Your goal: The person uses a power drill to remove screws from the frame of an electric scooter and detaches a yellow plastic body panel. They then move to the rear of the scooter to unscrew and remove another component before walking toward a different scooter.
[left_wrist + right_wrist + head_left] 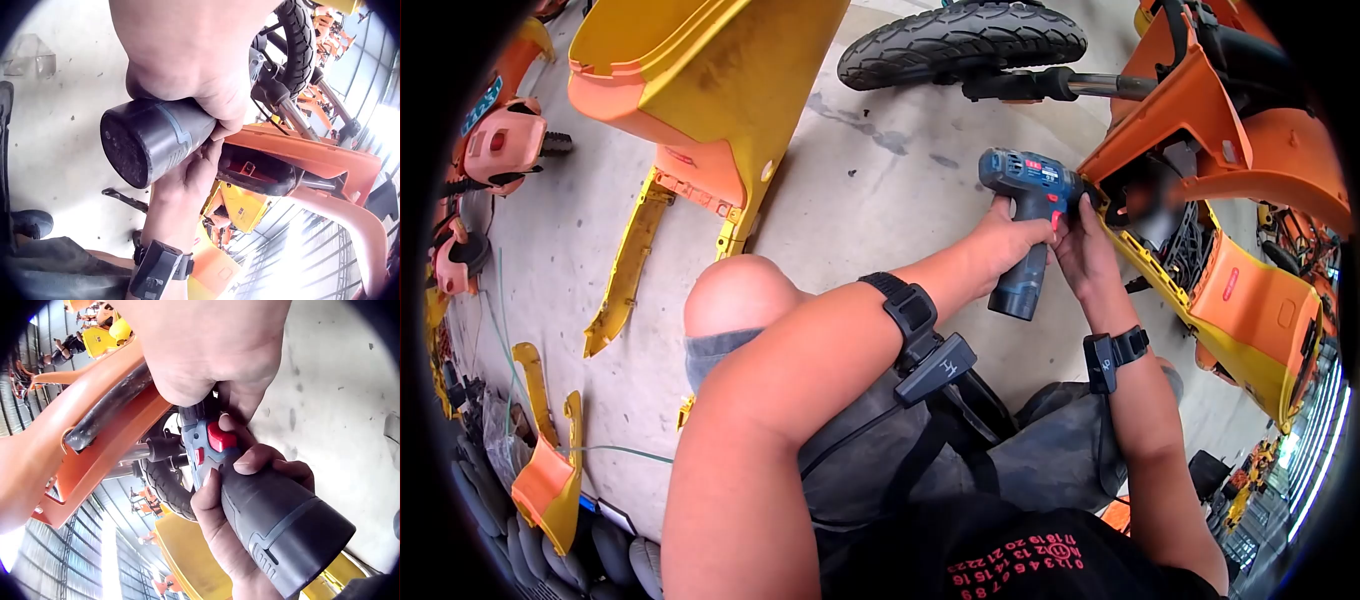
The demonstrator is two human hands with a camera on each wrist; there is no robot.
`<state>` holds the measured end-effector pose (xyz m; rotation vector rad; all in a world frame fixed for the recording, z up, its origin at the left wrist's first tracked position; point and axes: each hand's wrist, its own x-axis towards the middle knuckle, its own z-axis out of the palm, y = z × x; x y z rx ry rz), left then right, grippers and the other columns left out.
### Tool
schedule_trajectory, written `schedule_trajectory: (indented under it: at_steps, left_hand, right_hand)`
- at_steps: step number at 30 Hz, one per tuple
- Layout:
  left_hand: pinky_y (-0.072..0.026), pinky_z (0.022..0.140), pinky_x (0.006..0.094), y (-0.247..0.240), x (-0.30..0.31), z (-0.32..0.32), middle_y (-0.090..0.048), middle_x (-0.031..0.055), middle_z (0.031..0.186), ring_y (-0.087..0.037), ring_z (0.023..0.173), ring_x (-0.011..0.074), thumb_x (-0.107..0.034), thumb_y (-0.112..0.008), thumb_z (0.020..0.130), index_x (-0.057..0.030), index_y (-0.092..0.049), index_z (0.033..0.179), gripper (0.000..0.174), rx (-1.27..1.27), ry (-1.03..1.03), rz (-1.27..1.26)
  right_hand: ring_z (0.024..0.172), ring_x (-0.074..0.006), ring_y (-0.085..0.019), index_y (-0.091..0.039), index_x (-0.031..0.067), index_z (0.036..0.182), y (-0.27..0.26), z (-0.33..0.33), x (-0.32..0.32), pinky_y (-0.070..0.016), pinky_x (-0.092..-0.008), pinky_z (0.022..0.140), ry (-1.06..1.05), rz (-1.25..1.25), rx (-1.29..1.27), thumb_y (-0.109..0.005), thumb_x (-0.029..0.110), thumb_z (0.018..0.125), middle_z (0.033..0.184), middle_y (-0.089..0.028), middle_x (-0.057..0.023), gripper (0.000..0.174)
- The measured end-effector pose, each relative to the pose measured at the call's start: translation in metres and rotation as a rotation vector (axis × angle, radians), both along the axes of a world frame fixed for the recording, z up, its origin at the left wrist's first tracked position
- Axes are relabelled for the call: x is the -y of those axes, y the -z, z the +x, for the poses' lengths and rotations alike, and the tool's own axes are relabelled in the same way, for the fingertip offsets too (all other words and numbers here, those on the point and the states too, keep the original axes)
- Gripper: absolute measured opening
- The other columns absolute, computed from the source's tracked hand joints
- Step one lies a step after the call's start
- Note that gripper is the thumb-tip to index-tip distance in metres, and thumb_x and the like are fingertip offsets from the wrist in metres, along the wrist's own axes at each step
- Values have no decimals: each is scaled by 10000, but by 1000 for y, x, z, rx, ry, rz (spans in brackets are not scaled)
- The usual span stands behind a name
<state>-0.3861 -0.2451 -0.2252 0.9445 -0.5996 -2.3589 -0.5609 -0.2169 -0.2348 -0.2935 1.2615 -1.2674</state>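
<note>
A blue and black cordless drill (1032,185) is held over the floor, its chuck pointing at the orange and yellow body panels. My left hand (1003,240) grips the handle below the red trigger; its curled fingers also show in the right wrist view. At the front of the drill is my right hand (1086,250), its fingers round the black chuck (199,412). The battery end of the drill (128,147) faces the left wrist camera. My right palm hides part of the chuck, and the tip of the drill is out of sight.
An orange panel (1170,100) and a yellow-edged frame with cables (1190,245) stand close on the right. A wheel (960,45) lies ahead. A large yellow panel (700,80) stands at left, with smaller parts (550,475) at lower left. My knee (740,295) is beside my left arm.
</note>
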Motion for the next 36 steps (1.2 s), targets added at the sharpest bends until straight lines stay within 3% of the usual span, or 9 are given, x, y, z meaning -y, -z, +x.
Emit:
schedule_trajectory:
  at_steps: [13, 20, 23, 25, 29, 31, 33, 36]
  left_hand:
    - [-562, 671, 345, 3, 6, 2, -588, 142, 1020, -658, 775, 223, -106, -651, 775, -16, -357, 1263, 577, 14, 39, 9]
    - [-556, 643, 328, 13, 23, 2, -625, 94, 871, -647, 687, 192, -118, -653, 773, -17, -584, 1023, 278, -3, 231, -77]
    - [-550, 621, 319, 9, 32, 5, -638, 77, 871, -643, 669, 176, -128, -671, 769, -27, -617, 981, 240, 35, 252, -64]
    - [-546, 611, 316, 6, 39, 7, -646, 73, 888, -642, 665, 170, -131, -679, 768, -30, -620, 989, 251, 83, 281, -54]
    - [-551, 594, 317, 12, 46, 5, -648, 69, 877, -645, 646, 169, -131, -689, 766, -31, -619, 985, 251, 88, 349, -32]
    - [-558, 595, 329, 14, 52, 5, -639, 63, 839, -648, 631, 178, -122, -690, 759, -30, -615, 966, 239, 103, 350, -30]
    - [-542, 572, 287, 18, 49, 4, -663, 65, 915, -631, 622, 156, -154, -669, 828, -38, -613, 1024, 235, -15, 320, -46]
    - [-536, 560, 292, 13, 56, 3, -654, 53, 886, -620, 598, 151, -178, -677, 854, -48, -607, 1011, 216, 19, 361, -17]
  right_hand:
    - [959, -214, -648, -506, 37, 1187, 1, 1, 0, -536, -356, 879, 9, -10, -1, -504, 281, 1019, 1108, -630, -107, 296]
    - [982, -225, -649, -504, 19, 1202, -15, -7, -10, -535, -348, 881, 19, 94, -36, -524, 249, 1004, 1110, -633, -128, 303]
    - [1005, -205, -643, -538, -27, 1201, -53, -26, -33, -522, -330, 852, -147, 219, -814, -578, 243, 952, 1144, -636, -144, 370]
    - [968, -196, -648, -577, -34, 1199, -64, -38, -40, -507, -311, 834, -152, 21, -1411, -579, 230, 955, 1088, -663, -141, 360]
    - [941, -207, -656, -592, -39, 1203, -100, -19, -39, -494, -306, 845, -240, 17, -1375, -586, 218, 951, 1030, -684, -140, 360]
    - [912, -208, -653, -602, -33, 1204, -103, -15, -38, -493, -317, 835, -296, -169, -1438, -602, 221, 947, 1008, -695, -132, 361]
    - [881, -197, -652, -628, -25, 1164, -104, -24, -37, -495, -309, 816, -309, -152, -1446, -616, 235, 943, 957, -705, -130, 342]
    - [740, -217, -638, -672, -14, 1055, -113, -21, -30, -500, -325, 738, -358, -115, -1525, -609, 307, 952, 812, -674, -161, 343]
